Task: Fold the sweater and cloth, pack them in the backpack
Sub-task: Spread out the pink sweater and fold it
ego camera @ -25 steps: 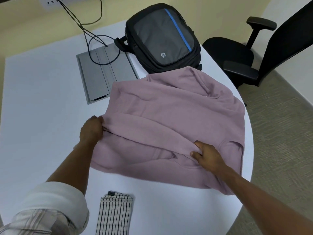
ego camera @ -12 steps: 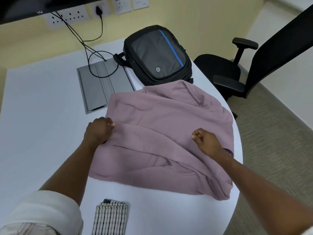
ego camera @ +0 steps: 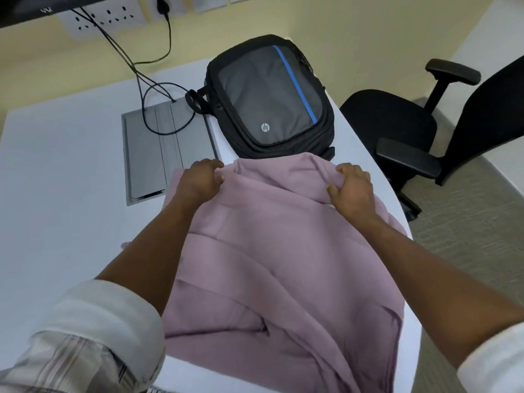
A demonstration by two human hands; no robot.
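Both hands have travelled from the middle of the sweater up to its far edge, the end nearest the backpack, and the striped cloth that lay at the near side of the sweater is now out of view. The left hand curls its fingers round the far-left corner of the garment, and the right hand grips a raised ridge of fabric at the far-right corner, thumb tucked under. The step in hand looks like the sweater fold: the top edge is gathered, ready to be drawn back over the body. The next move probably calls for lifting both corners together and laying them evenly toward the near hem, keeping the edge level so the fold stays square. The sweater is mauve, thick and soft, lying on the white table with diagonal creases across it and its far edge touching the backpack, which lies flat and appears closed.
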